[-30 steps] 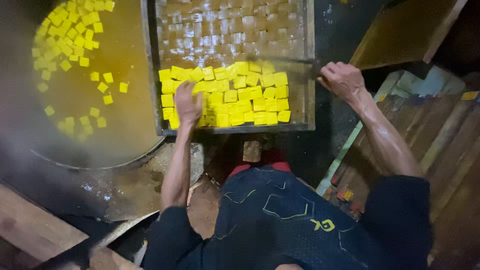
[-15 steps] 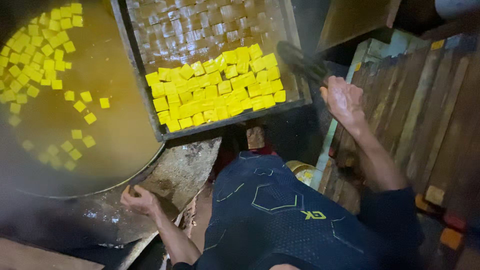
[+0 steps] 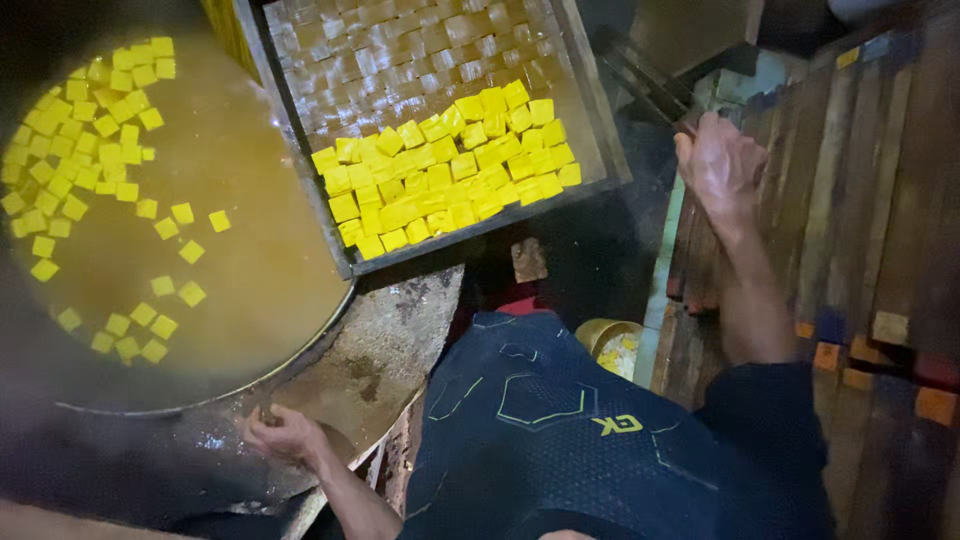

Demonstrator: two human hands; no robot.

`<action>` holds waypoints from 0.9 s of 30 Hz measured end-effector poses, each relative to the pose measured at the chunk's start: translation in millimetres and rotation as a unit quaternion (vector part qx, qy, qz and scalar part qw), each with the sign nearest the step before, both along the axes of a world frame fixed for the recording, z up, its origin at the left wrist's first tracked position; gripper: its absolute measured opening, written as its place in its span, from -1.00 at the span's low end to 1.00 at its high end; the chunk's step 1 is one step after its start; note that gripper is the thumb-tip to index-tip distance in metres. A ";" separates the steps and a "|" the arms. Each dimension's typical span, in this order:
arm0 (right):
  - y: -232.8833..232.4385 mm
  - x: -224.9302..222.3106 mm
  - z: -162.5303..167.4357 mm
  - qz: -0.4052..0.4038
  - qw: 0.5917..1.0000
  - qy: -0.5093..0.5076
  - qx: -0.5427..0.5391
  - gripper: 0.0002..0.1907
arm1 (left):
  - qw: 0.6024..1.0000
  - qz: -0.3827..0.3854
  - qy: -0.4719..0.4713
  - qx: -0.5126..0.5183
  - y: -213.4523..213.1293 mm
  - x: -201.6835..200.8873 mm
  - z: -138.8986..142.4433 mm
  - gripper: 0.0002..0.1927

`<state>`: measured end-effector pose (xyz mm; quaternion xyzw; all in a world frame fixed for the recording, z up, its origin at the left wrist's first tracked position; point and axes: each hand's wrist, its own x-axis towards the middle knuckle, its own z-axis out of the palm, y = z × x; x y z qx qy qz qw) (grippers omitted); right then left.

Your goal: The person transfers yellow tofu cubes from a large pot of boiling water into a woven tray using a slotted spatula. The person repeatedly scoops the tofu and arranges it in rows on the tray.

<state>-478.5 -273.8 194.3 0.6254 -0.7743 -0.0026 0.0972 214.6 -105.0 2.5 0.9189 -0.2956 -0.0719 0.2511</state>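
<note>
Below, the left hand rests loosely curled on the ledge beside the vat; the right hand grips a dark tool beside the tray of yellow cubes.

— What are you counting in the head view?

— One big round pan of brownish liquid is sitting at the left, and one rectangular metal tray is resting beside it.

— And the yellow cubes?

— Dozens are lying packed in the tray, too tightly to count exactly. Dozens more are floating in the pan, also too many to number.

— Hands?

— Two are showing: one left hand and one right hand. One small yellow bowl is peeking out below the tray.
</note>
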 end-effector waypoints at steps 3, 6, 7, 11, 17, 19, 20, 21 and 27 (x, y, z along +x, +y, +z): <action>-12.6 27.6 -6.2 -0.010 0.991 -0.130 -0.031 -0.63 | 1.000 -0.024 0.015 0.003 2.4 -10.7 5.8 -0.71; -42.3 100.2 -40.8 0.064 0.939 -0.338 -0.016 -0.60 | 0.985 -0.121 -0.100 -0.076 -7.8 -19.1 9.8 -0.67; -61.3 133.5 -56.9 0.051 0.918 -0.393 0.030 -0.60 | 0.996 -0.047 0.023 -0.065 -16.1 -20.4 7.7 -0.48; -108.4 286.2 -105.8 0.119 0.893 -0.421 0.104 -0.59 | 0.989 -0.131 -0.059 0.037 -57.9 19.6 1.0 -0.55; -126.5 502.8 -138.8 0.268 0.767 -0.544 0.209 -0.62 | 0.989 -0.144 -0.035 -0.019 -83.9 55.6 -11.9 -0.52; -125.0 565.9 -139.9 0.242 0.775 -0.509 0.285 -0.56 | 0.990 -0.136 -0.030 -0.021 -82.1 59.1 -15.8 -0.51; -127.4 593.7 -141.4 0.190 0.776 -0.497 0.339 -0.49 | 0.991 -0.129 -0.021 -0.013 -82.2 60.4 -18.0 -0.53; -130.9 616.7 -144.5 0.189 0.784 -0.470 0.358 -0.48 | 0.992 -0.122 -0.011 -0.004 -80.8 61.5 -19.0 -0.54; -167.8 697.9 -186.3 0.143 0.867 -0.321 0.352 -0.43 | 0.993 -0.113 0.039 0.021 -85.8 69.6 -31.9 -0.52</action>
